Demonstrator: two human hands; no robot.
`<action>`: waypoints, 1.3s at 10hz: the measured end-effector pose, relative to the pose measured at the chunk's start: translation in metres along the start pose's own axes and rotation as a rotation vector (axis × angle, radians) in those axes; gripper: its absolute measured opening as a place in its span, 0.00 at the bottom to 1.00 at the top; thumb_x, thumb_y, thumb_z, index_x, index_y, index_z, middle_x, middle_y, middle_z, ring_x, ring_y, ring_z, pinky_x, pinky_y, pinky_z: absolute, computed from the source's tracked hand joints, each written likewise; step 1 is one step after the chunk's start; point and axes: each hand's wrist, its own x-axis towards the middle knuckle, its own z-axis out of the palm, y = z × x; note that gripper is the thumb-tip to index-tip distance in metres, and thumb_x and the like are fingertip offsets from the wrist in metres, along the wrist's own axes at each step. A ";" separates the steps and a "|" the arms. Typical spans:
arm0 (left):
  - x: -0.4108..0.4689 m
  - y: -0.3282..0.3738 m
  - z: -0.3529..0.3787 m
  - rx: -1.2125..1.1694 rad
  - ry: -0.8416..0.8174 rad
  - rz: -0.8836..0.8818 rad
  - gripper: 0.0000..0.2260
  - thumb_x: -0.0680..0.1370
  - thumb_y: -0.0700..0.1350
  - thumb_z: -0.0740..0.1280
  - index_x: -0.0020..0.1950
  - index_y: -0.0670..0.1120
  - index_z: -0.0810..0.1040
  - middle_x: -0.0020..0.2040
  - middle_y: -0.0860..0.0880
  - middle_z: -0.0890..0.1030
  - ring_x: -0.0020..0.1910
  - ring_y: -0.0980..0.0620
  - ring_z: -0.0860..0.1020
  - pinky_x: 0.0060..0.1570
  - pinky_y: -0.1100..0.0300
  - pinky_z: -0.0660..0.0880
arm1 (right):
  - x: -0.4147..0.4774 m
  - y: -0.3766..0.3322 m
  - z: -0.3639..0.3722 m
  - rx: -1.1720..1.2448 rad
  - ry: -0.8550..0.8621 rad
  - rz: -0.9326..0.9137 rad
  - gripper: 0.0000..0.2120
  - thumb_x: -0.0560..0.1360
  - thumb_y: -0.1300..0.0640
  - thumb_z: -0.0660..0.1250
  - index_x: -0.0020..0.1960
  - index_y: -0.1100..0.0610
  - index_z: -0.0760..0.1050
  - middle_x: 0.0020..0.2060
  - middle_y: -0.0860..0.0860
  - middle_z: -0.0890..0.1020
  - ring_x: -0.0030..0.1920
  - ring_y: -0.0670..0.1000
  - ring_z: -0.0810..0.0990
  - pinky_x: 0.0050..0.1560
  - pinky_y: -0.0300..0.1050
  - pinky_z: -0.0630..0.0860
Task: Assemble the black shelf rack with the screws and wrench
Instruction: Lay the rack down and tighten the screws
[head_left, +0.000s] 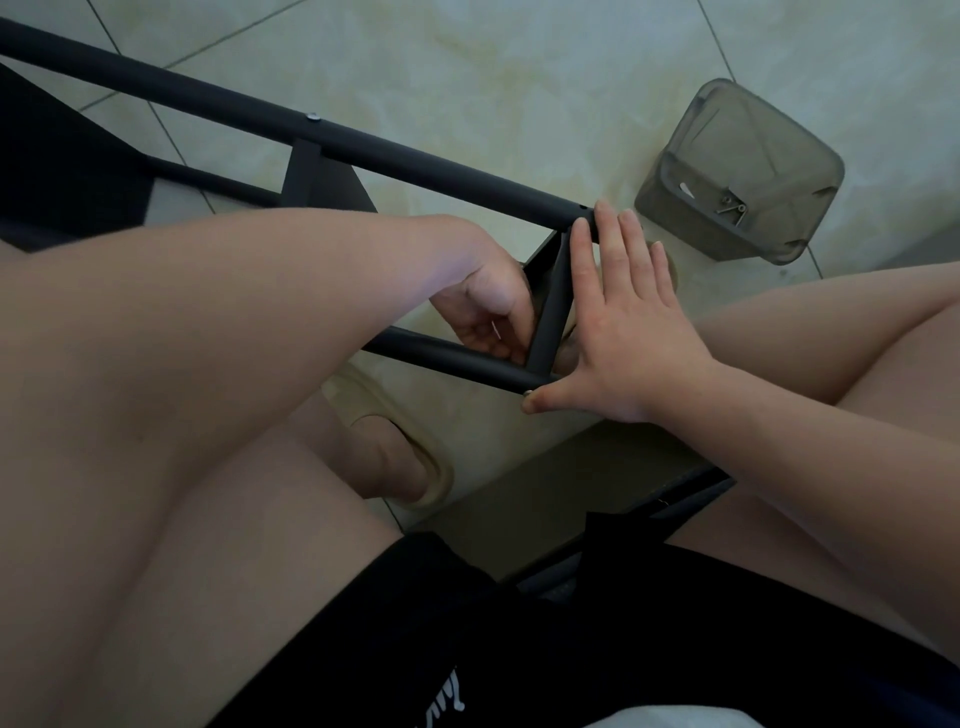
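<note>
Fastening the near end joint appears to be the step in hand. The black shelf rack (415, 155) lies tilted on the tiled floor (467, 52), its upper tube running from ten o'clock towards the centre with one fitted screw (313, 117) showing. Just left of centre, the left hand (488, 306) is curled against the short strut (553, 301) that links the two tubes; whether it grips a wrench or a screw cannot be told. Immediately at its three o'clock, the right hand (628, 338) lies flat, fingers straight against the tube ends, with its thumb beside a screw head (527, 393) on the lower tube (441, 358). At two o'clock, apart from both hands, a grey container (727, 130) holds spare screws (730, 208). The next move probably calls for steady bracing by the right hand while the joint is tightened.
</note>
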 end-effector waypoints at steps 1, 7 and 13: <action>0.002 0.000 0.000 0.007 -0.014 -0.055 0.07 0.78 0.39 0.68 0.42 0.45 0.83 0.35 0.49 0.82 0.31 0.56 0.79 0.36 0.64 0.75 | -0.001 -0.001 0.001 0.004 -0.004 -0.001 0.75 0.59 0.21 0.70 0.79 0.61 0.27 0.78 0.59 0.27 0.78 0.60 0.27 0.79 0.59 0.35; 0.006 0.007 0.003 -0.020 0.027 -0.064 0.19 0.78 0.33 0.66 0.30 0.44 0.85 0.32 0.47 0.83 0.29 0.56 0.80 0.32 0.66 0.78 | -0.001 -0.001 0.002 0.002 0.000 -0.002 0.75 0.59 0.21 0.69 0.79 0.61 0.27 0.78 0.59 0.28 0.78 0.60 0.27 0.80 0.60 0.36; 0.004 -0.003 0.006 -0.144 -0.026 0.051 0.10 0.78 0.29 0.63 0.53 0.39 0.80 0.48 0.43 0.82 0.43 0.50 0.81 0.45 0.61 0.81 | -0.002 -0.001 0.002 -0.004 0.006 -0.004 0.75 0.59 0.21 0.69 0.79 0.61 0.27 0.78 0.59 0.28 0.78 0.60 0.27 0.80 0.60 0.37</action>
